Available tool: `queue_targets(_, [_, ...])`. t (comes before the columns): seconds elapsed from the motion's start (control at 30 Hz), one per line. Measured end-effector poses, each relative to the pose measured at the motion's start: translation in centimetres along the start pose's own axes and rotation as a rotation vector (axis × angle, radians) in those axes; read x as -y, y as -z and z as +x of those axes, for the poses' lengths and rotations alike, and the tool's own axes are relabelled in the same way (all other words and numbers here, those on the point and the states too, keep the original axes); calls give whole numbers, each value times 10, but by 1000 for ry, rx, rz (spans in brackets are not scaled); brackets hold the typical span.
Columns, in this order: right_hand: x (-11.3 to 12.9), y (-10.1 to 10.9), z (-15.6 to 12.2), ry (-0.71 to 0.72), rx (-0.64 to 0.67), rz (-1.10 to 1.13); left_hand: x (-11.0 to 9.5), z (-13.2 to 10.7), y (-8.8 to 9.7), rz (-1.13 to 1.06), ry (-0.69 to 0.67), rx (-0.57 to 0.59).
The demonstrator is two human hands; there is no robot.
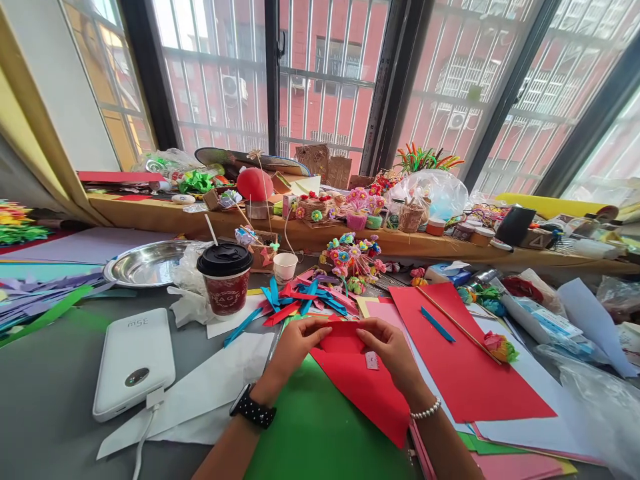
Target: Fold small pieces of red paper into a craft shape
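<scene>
A sheet of red paper (370, 387) is held up between my two hands, its upper edge folded over. My left hand (303, 343) pinches the left end of the fold, and my right hand (387, 347) pinches the right end. Just left of my right thumb, a small pale pink patterned piece (372, 361) lies on the red paper. Beneath is a green sheet (320, 427) on the table. Beyond my hands lies a pile of blue and red paper strips (305, 297).
To the left stand a lidded coffee cup (225, 280), a white power bank (135, 363) with a cable, and a steel plate (113, 270). A larger red sheet (465, 373) with a stick flower (500, 347) lies right. Crafts crowd the windowsill (190, 223).
</scene>
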State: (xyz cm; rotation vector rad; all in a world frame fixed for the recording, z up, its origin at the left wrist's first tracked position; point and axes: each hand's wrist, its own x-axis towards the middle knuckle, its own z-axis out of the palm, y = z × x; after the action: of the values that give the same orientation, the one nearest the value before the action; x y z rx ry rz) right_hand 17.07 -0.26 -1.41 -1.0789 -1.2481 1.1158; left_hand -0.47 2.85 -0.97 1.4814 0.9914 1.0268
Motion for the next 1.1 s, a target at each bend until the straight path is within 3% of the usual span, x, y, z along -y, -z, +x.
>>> queue_targets(0.1, [2,1,-1,3,46,-5,1,1,2,-40,8,33])
queue_targets(0.63, [1,-1,-2,68,1,-25,-5,-2,1,-353,197,102])
queue_targets(0.87, [1,-2,-4,80,39,-95,-1,-4,-3,-290,311,117])
queue_targets(1.1, [4,1,-3,33,120,-84,-3,-2,-2,-198,256,96])
